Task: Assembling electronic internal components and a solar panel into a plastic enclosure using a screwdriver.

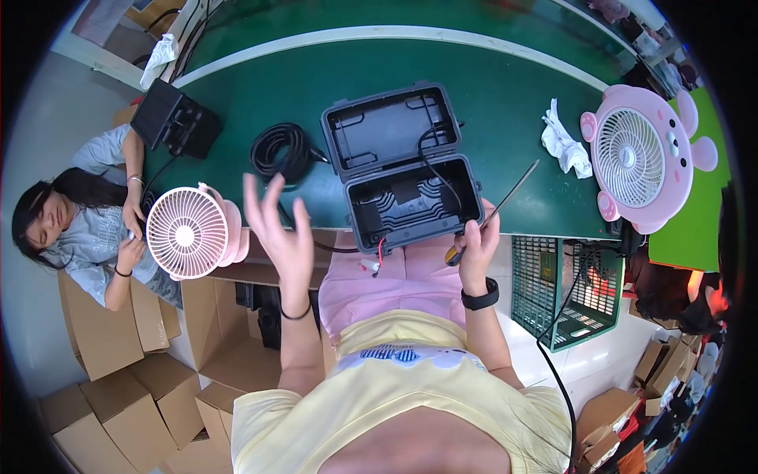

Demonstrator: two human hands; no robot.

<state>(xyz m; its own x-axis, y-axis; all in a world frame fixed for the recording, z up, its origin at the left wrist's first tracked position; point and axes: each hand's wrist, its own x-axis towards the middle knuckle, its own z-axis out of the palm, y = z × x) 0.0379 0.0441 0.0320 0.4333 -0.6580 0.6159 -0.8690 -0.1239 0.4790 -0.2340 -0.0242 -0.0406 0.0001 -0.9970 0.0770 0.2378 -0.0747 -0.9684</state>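
An open dark grey plastic box (418,234) lies at the front edge of the green table, its hinged lid (387,130) laid back on the far side. A black cable runs inside it, and thin red and white wires (379,258) hang out over its near wall. My right hand (478,246) is closed around a screwdriver (515,190) at the box's right near corner; the shaft points up and right. Left of the box, my left hand (282,241) is raised with its fingers spread, holding nothing. A coiled black cable (282,152) rests just beyond it.
A small pink fan (188,233) stands at left, a bear-shaped pink fan (636,158) at right beside crumpled white tissue (564,142). A black device (175,120) sits back left near another person (99,209). Cardboard boxes (134,403) and a green crate (564,292) occupy the floor.
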